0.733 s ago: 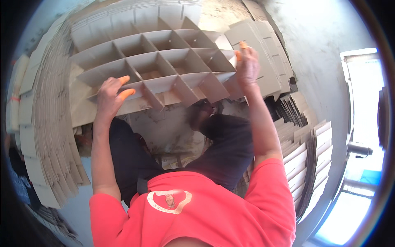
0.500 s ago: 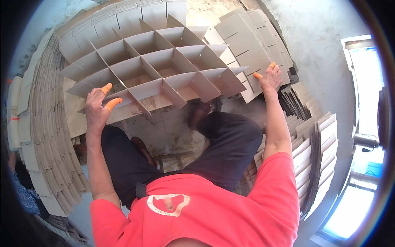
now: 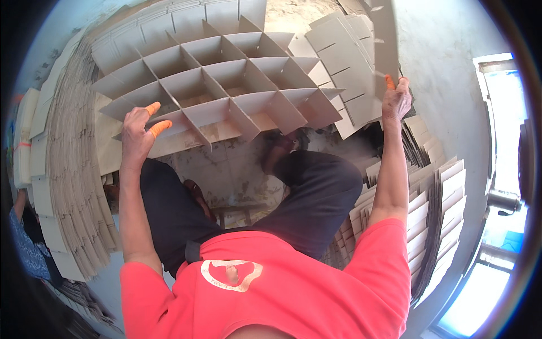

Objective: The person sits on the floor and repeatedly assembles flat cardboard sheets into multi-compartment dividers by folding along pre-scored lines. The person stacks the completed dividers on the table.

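A cardboard divider grid (image 3: 214, 85), made of interlocked slotted strips, stands open-celled in front of me. My left hand (image 3: 141, 129) is at its near left corner, thumb and forefinger apart in orange finger covers; the other fingers are partly hidden. On the right, my right hand (image 3: 397, 101) grips the lower end of a slotted cardboard strip (image 3: 386, 48), which stands up lengthwise, its top cut off by the picture edge. Beside that strip lies a pile of flat slotted strips (image 3: 339, 53), to the right of the grid.
Tall stacks of cardboard strips (image 3: 70, 164) rise on my left. More strips (image 3: 415, 220) are stacked beside my right leg, and others (image 3: 186, 25) lean behind the grid. At far left part of another person's patterned clothing (image 3: 29, 246) shows. A window (image 3: 480, 294) is at the right.
My right hand has taken a strip from the pile and moved right with it, raising it upright. My left hand has barely moved. The grid appears slightly shifted in the view.
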Action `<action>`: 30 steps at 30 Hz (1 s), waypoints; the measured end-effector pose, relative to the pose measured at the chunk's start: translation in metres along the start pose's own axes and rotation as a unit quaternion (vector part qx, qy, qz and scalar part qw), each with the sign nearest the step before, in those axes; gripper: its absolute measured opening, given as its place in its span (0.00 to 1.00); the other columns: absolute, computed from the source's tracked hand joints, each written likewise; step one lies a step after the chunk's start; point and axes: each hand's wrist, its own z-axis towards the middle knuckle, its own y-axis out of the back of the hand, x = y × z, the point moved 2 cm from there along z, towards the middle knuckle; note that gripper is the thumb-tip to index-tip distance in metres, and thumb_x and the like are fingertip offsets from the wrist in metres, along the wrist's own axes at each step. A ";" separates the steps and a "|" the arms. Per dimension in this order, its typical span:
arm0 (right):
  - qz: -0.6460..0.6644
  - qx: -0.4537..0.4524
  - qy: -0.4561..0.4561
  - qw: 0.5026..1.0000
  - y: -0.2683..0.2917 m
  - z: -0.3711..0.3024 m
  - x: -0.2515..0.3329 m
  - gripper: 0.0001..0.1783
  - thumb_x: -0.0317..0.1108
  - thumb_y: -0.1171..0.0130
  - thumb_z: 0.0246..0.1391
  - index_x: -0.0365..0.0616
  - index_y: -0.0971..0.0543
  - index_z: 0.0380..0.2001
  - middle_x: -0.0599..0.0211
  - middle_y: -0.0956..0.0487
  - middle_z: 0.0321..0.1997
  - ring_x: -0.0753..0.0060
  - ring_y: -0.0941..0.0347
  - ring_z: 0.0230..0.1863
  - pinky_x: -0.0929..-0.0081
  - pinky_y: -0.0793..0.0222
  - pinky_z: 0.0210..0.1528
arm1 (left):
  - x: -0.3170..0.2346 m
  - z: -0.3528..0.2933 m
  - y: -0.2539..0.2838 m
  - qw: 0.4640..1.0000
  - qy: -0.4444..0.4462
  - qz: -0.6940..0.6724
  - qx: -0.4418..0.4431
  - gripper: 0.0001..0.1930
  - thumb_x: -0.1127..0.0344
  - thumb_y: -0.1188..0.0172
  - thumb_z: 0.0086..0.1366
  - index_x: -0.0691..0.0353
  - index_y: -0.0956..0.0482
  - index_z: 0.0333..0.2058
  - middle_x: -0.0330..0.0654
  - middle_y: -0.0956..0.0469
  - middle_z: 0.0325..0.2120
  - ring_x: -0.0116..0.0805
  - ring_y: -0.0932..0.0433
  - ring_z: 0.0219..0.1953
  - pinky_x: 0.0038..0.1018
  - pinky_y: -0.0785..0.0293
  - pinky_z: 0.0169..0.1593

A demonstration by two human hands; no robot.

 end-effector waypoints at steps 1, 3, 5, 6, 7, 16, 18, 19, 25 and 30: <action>0.067 -0.021 0.043 0.997 0.012 0.001 0.017 0.19 0.45 0.37 0.52 0.42 0.27 0.37 0.55 0.20 0.32 0.47 0.24 0.32 0.58 0.29 0.33 | 0.002 -0.002 0.004 1.000 0.002 0.001 -0.006 0.23 0.65 0.28 0.44 0.64 0.20 0.41 0.44 0.21 0.35 0.42 0.25 0.40 0.33 0.30 0.44; 0.202 -0.059 0.129 0.969 0.033 -0.001 0.051 0.18 0.41 0.36 0.52 0.40 0.26 0.39 0.57 0.20 0.30 0.52 0.23 0.28 0.63 0.29 0.31 | 0.005 -0.007 0.012 1.000 0.011 0.006 -0.018 0.23 0.65 0.28 0.44 0.64 0.20 0.41 0.43 0.21 0.35 0.42 0.25 0.40 0.34 0.31 0.45; 0.290 -0.001 0.149 0.945 0.066 -0.019 0.116 0.20 0.35 0.34 0.50 0.39 0.26 0.44 0.59 0.20 0.28 0.63 0.24 0.24 0.70 0.30 0.29 | 0.015 -0.015 0.019 0.999 0.020 0.011 -0.027 0.23 0.66 0.29 0.44 0.64 0.20 0.41 0.42 0.21 0.34 0.41 0.26 0.40 0.34 0.32 0.47; 0.333 0.035 0.174 0.926 0.085 -0.030 0.148 0.24 0.34 0.33 0.49 0.39 0.27 0.48 0.59 0.20 0.30 0.67 0.23 0.25 0.71 0.29 0.30 | 0.022 -0.020 0.021 0.999 0.019 0.016 -0.039 0.23 0.65 0.29 0.45 0.64 0.21 0.41 0.42 0.21 0.33 0.41 0.26 0.40 0.34 0.33 0.47; 0.373 0.071 0.198 0.904 0.098 -0.044 0.175 0.28 0.32 0.32 0.48 0.40 0.28 0.52 0.59 0.19 0.31 0.71 0.23 0.26 0.73 0.28 0.31 | 0.026 -0.025 0.026 0.998 0.017 0.021 -0.050 0.22 0.64 0.29 0.45 0.63 0.21 0.41 0.41 0.21 0.31 0.40 0.26 0.39 0.34 0.33 0.47; 0.540 0.304 0.332 0.711 0.120 -0.141 0.328 0.40 0.21 0.35 0.45 0.35 0.39 0.62 0.43 0.21 0.42 0.53 0.21 0.43 0.72 0.27 0.44 | 0.055 -0.038 0.026 0.987 0.107 -0.106 -0.051 0.14 0.73 0.33 0.50 0.65 0.20 0.37 0.43 0.22 0.29 0.39 0.25 0.33 0.32 0.29 0.39; 0.537 0.311 0.347 0.703 0.121 -0.152 0.348 0.39 0.21 0.37 0.45 0.33 0.40 0.62 0.38 0.22 0.35 0.43 0.23 0.40 0.68 0.27 0.41 | 0.057 -0.039 0.026 0.985 0.119 -0.110 -0.053 0.12 0.76 0.35 0.51 0.66 0.19 0.36 0.44 0.23 0.28 0.36 0.25 0.29 0.30 0.29 0.34; 0.521 0.314 0.354 0.710 0.121 -0.156 0.356 0.39 0.21 0.37 0.46 0.32 0.40 0.62 0.38 0.22 0.34 0.43 0.23 0.38 0.66 0.28 0.40 | 0.058 -0.040 0.026 0.984 0.111 -0.122 -0.061 0.11 0.76 0.35 0.51 0.66 0.20 0.36 0.44 0.23 0.27 0.36 0.25 0.29 0.29 0.29 0.33; 0.442 0.327 0.387 0.740 0.112 -0.173 0.388 0.38 0.22 0.37 0.45 0.31 0.39 0.60 0.41 0.23 0.33 0.44 0.24 0.37 0.62 0.28 0.40 | 0.049 -0.036 0.033 0.984 0.102 -0.134 -0.061 0.08 0.77 0.36 0.52 0.68 0.21 0.32 0.48 0.25 0.26 0.42 0.24 0.29 0.32 0.30 0.32; 0.370 0.383 0.392 0.750 0.109 -0.182 0.403 0.38 0.22 0.37 0.46 0.34 0.40 0.62 0.39 0.22 0.42 0.46 0.24 0.46 0.64 0.27 0.46 | 0.056 -0.037 0.028 0.984 0.090 -0.132 -0.073 0.07 0.77 0.36 0.51 0.68 0.21 0.31 0.50 0.25 0.24 0.46 0.24 0.29 0.35 0.30 0.33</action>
